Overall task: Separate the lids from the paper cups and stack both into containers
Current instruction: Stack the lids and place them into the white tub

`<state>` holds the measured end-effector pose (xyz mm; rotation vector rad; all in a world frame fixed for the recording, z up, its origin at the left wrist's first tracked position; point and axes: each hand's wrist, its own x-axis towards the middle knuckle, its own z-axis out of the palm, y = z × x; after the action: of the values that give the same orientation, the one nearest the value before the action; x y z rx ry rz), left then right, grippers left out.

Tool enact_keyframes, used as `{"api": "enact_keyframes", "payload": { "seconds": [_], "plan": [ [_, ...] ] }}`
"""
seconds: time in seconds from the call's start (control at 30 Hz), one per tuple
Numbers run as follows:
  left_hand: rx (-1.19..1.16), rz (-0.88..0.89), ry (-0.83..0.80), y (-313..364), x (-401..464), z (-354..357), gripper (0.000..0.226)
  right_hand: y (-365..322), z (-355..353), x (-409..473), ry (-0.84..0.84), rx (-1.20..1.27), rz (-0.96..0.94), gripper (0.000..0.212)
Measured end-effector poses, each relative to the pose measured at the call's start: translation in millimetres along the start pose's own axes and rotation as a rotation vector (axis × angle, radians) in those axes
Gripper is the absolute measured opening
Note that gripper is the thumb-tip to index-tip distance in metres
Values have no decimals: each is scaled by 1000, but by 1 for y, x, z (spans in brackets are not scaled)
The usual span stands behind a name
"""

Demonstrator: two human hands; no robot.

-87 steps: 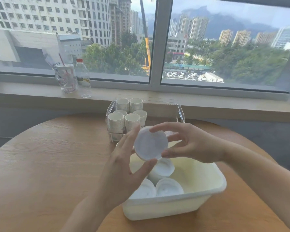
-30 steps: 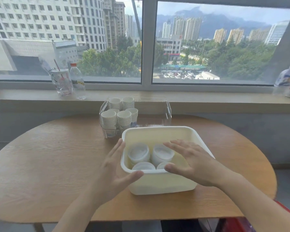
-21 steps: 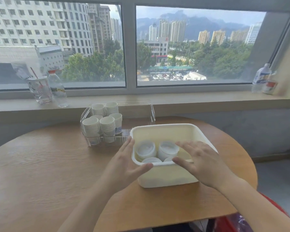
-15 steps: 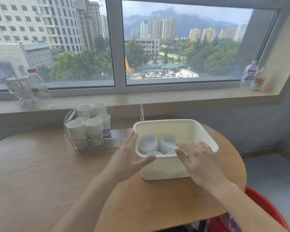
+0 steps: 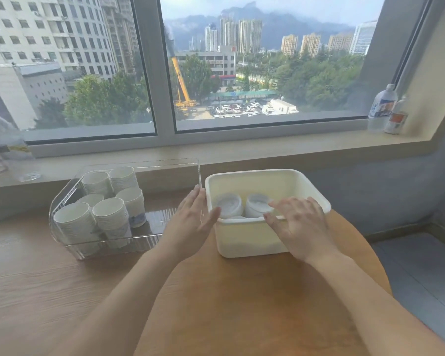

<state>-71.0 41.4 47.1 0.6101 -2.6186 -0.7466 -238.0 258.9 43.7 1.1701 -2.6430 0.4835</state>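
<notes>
A cream plastic tub (image 5: 244, 238) stands on the round wooden table and holds stacks of white lids (image 5: 257, 205). My left hand (image 5: 193, 222) lies flat against the tub's left wall, fingers straight, thumb at the front rim. My right hand (image 5: 297, 227) rests with spread fingers over the tub's front right rim and wall. To the left, a clear plastic container (image 5: 165, 224) holds several stacks of white paper cups (image 5: 108, 214). Neither hand holds a cup or a lid.
The wooden table (image 5: 242, 291) ends in a curved edge at the right, with grey floor beyond. On the windowsill stand two bottles (image 5: 385, 109) at the far right and a bottle (image 5: 0, 140) at the far left.
The lid held up earlier is gone from my hands. Both hands came down onto the tub's sides. The view has swung right, so tub and cup container sit further left and apart.
</notes>
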Motion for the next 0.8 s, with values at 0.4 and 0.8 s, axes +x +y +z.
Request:
{"api": "enact_keyframes", "payload": {
  "seconds": [0.4, 0.8],
  "plan": [
    [-115, -67, 30, -49, 89, 14, 61, 1, 43, 121, -26, 40, -40, 81],
    [-215, -68, 56, -70, 124, 0, 56, -8, 67, 183, -35, 85, -87, 83]
  ]
}}
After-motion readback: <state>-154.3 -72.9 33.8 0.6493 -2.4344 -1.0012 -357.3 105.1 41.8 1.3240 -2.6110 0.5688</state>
